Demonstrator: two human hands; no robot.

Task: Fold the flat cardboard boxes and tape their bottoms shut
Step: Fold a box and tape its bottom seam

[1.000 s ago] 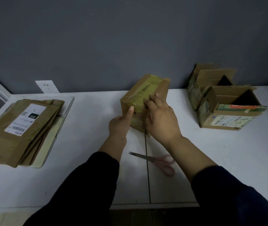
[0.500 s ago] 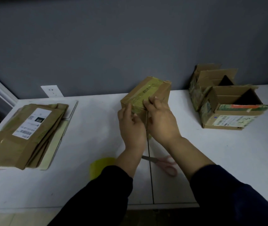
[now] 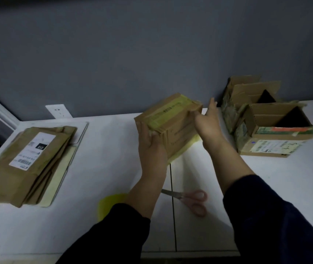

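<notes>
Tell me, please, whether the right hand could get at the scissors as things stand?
Probably yes: the right hand is open, gripping nothing, and the scissors lie on the table nearer the person, handles uncovered.

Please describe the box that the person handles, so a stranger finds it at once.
Look at the middle of the white table, near the grey wall. There the left hand holds a box, the right hand beside it. Unlike the open boxes at right and the flat stack at left, it is closed and carries yellowish tape.
</notes>
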